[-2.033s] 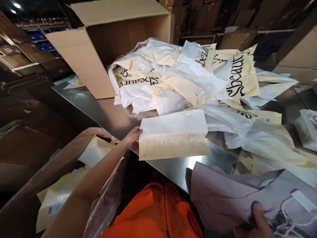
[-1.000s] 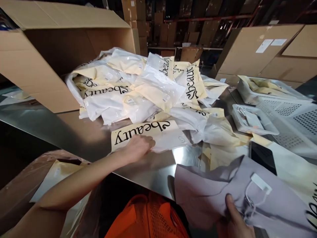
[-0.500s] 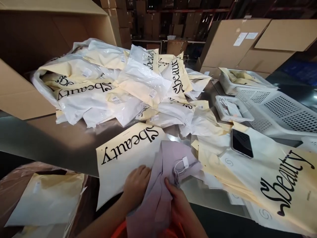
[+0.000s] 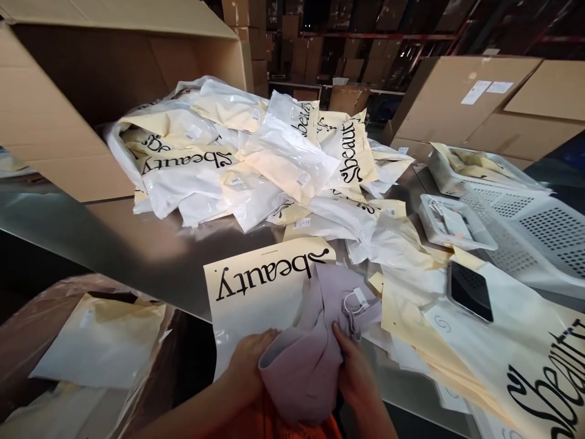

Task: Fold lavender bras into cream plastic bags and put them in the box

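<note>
A mauve folded garment (image 4: 301,372) hangs between my two hands, its near part now a rounded loop. A white tag (image 4: 361,297) on a looped cord lies on its far right part. My right hand (image 4: 359,369) grips the right side, thumb on top and the other fingers hidden beneath. At the garment's left edge, my left hand (image 4: 251,360) is closed on the cloth, its fingers partly hidden. Under the garment and left hand lies a flat cream-and-white bag (image 4: 260,296) printed "Sbeauty", its lettering upside down to me.
Packed bags (image 4: 283,149) pile up by an open carton (image 4: 91,164). To the right are a phone (image 4: 470,291) on stacked flat bags (image 4: 525,329), a small white tray (image 4: 457,225) and a perforated basket (image 4: 555,235). A plastic-lined bin (image 4: 59,286) at lower left holds bags.
My view has shifted left, so things appear farther right. The garment's near end has been folded up into a loop, and my left hand has moved down along its left side.
</note>
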Demonstrator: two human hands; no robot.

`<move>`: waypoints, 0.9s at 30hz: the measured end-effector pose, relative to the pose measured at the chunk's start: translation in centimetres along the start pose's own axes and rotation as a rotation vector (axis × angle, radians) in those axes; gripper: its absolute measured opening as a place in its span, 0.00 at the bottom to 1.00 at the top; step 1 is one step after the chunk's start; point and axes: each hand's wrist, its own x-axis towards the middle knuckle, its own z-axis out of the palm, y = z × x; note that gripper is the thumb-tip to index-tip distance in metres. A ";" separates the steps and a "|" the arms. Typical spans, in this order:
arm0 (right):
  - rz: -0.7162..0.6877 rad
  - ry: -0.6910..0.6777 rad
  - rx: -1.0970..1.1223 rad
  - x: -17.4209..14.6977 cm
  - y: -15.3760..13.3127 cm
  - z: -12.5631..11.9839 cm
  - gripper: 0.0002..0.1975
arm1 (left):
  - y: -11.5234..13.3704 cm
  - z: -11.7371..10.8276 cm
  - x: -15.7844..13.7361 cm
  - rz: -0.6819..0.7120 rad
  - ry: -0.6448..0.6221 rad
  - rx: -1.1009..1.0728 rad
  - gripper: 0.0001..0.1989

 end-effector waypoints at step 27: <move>-0.094 -0.390 -0.664 -0.8 -1.2 0.2 0.18 | -3.7 -5.9 3.7 -0.006 -0.093 0.057 0.42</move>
